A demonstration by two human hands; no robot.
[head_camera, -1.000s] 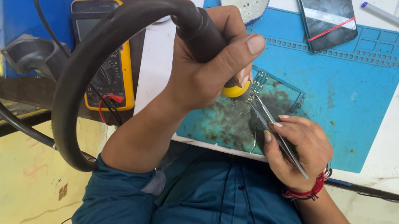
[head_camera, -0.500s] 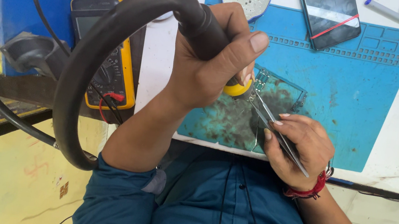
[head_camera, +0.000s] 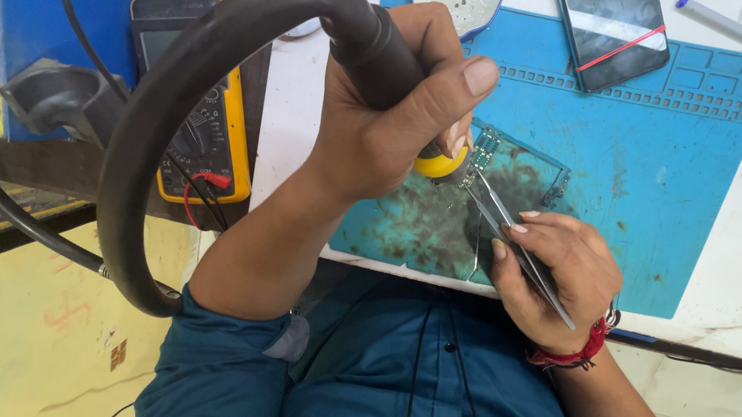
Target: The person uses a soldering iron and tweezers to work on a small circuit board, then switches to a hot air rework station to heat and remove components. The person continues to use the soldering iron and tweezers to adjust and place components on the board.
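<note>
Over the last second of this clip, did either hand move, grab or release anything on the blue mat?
Nothing visibly changed. The left hand keeps its grip on the black hot-air handle, nozzle over the circuit board; the right hand keeps the tweezers at the board. The phone and multimeter stayed put.

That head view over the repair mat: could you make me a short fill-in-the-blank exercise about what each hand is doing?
1. The left hand wraps around a thick black handle whose nozzle collar is ____ in colour.
2. The right hand pinches a pair of metal ____.
3. Both tool tips meet over a small circuit board that lies on a ____ mat.
4. A ____ thread bracelet circles the right wrist.

Missing words: yellow; tweezers; blue; red
</note>
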